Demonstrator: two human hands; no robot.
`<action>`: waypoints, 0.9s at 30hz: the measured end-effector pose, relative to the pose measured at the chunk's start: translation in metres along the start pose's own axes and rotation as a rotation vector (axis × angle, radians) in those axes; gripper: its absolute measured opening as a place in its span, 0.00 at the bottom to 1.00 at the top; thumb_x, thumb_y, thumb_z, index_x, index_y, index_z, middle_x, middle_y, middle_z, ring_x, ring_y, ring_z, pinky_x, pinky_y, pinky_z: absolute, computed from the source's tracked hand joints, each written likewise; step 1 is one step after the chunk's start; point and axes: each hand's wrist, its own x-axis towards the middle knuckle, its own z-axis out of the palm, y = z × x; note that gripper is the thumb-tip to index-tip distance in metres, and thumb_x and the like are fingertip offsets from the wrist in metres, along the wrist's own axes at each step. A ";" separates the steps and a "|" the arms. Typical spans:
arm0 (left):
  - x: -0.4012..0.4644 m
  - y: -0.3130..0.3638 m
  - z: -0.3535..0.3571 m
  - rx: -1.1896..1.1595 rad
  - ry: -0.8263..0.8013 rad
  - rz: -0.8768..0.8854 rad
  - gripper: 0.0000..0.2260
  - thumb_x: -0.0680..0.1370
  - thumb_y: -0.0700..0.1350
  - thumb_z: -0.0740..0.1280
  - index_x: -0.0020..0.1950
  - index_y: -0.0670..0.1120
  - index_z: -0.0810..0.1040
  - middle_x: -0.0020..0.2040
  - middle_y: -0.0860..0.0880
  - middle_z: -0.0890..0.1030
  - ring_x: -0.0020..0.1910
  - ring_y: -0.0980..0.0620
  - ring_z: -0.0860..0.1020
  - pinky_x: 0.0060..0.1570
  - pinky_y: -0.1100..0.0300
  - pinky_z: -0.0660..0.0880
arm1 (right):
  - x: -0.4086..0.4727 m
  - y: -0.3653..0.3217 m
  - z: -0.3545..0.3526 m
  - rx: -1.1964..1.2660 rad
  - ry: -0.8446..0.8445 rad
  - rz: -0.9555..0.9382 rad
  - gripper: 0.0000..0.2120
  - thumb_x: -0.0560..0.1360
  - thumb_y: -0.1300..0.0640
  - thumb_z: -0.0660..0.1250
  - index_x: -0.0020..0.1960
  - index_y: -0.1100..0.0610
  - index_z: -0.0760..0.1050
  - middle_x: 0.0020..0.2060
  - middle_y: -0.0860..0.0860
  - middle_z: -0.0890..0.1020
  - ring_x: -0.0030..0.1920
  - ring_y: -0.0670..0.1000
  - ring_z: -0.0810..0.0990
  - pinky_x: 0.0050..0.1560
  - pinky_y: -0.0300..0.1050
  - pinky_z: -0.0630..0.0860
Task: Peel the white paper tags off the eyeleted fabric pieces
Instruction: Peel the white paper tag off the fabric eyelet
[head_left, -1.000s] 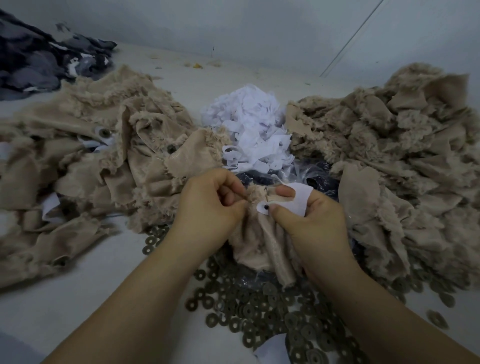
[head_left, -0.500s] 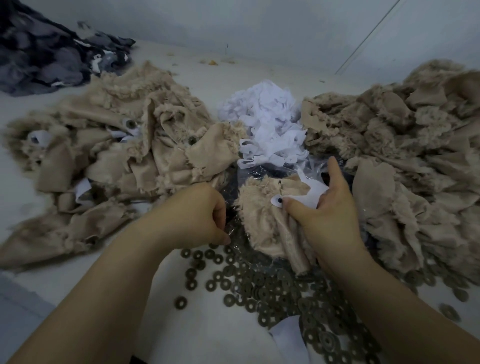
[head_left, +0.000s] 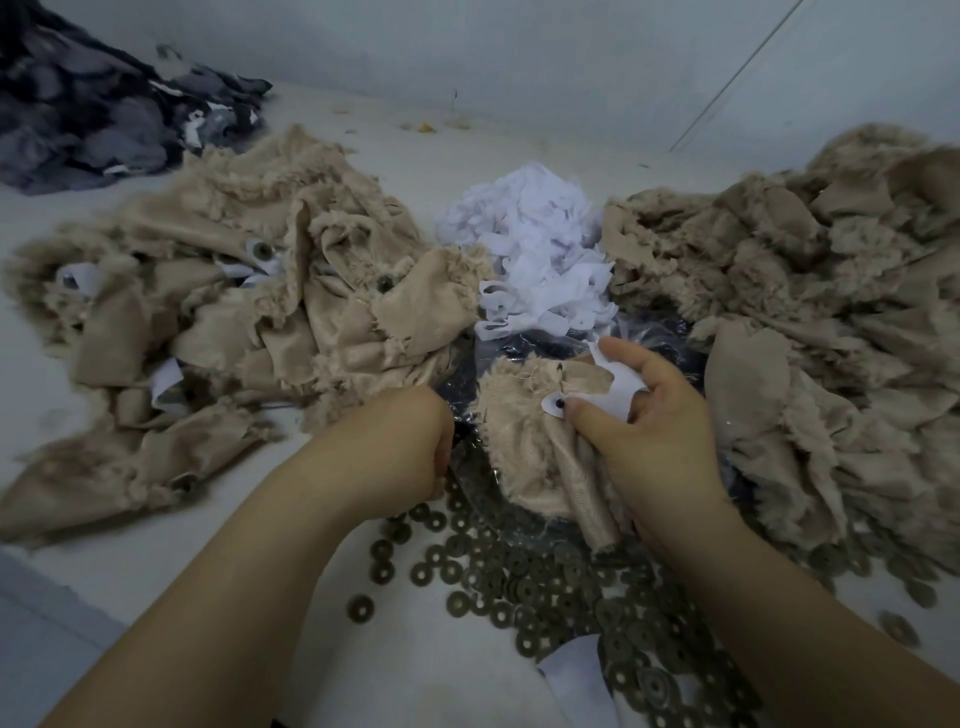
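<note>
A heap of dark grey fabric scraps (head_left: 98, 109) is seen at the far left corner of the pale worktop (head_left: 171, 561), with a pile of frayed beige fabric pieces (head_left: 234, 322) in front of it. The left hand (head_left: 400, 447) is curled into a fist near the front edge; whether anything is held cannot be told. A mound of peeled white paper tags (head_left: 535, 260) lies at the middle. The right hand (head_left: 649, 431) is clamped on a beige eyeleted fabric piece (head_left: 524, 447), its thumb pressing the attached white tag (head_left: 597, 395). Dark metal washers (head_left: 545, 587) are scattered below; another beige pile (head_left: 810, 312) fills the right side.
</note>
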 end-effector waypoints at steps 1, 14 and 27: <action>0.000 0.000 0.001 0.005 0.006 0.006 0.06 0.73 0.41 0.74 0.42 0.51 0.80 0.38 0.55 0.74 0.37 0.57 0.72 0.30 0.67 0.65 | 0.000 0.000 0.000 -0.004 0.000 0.003 0.27 0.73 0.59 0.76 0.69 0.45 0.73 0.52 0.64 0.79 0.50 0.69 0.79 0.41 0.65 0.79; -0.002 -0.001 -0.001 0.010 0.017 0.055 0.05 0.73 0.38 0.70 0.44 0.48 0.80 0.39 0.55 0.74 0.40 0.54 0.75 0.33 0.65 0.69 | 0.003 0.004 0.000 0.023 -0.003 0.006 0.26 0.72 0.58 0.78 0.67 0.45 0.75 0.48 0.58 0.82 0.48 0.67 0.80 0.42 0.62 0.81; -0.004 0.004 0.003 -0.100 0.069 0.099 0.13 0.70 0.34 0.69 0.40 0.53 0.75 0.38 0.56 0.75 0.36 0.59 0.73 0.32 0.65 0.70 | 0.005 0.008 -0.001 0.031 0.002 -0.011 0.26 0.72 0.59 0.78 0.67 0.45 0.74 0.49 0.56 0.82 0.48 0.66 0.81 0.42 0.62 0.81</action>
